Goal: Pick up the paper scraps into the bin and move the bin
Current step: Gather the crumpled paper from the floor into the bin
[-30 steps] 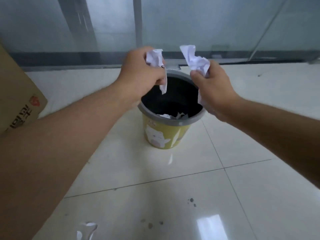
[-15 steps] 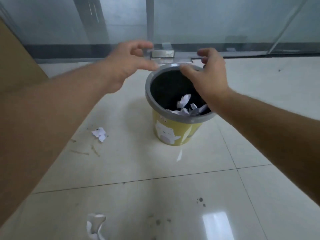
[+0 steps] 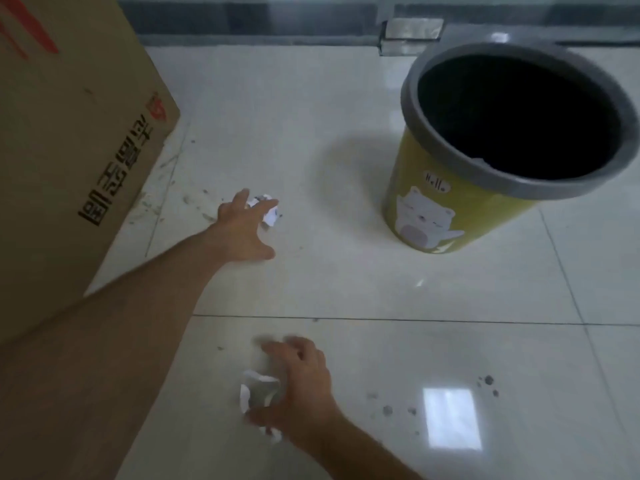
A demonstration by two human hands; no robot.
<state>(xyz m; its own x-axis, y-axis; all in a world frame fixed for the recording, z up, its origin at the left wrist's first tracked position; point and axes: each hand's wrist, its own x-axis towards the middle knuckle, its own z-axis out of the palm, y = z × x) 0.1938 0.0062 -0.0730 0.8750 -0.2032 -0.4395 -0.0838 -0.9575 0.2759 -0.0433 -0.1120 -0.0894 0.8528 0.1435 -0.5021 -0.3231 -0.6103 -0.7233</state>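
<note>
A yellow bin with a grey rim and a bear picture stands on the tiled floor at the upper right; its inside looks dark. My left hand is stretched out over the floor, fingers spread, its fingertips touching a small crumpled paper scrap. My right hand hovers low near the bottom centre, fingers curled around a larger white crumpled scrap that lies on the floor; the hand is blurred and not closed on it.
A big cardboard box with printed characters fills the left side, close to my left arm. A dark wall base and a metal door fitting run along the back. Dirt specks mark the tiles.
Both hands left the bin's rim after dropping their scraps in. The view swung down and left. Each hand now reaches a scrap on the floor.
</note>
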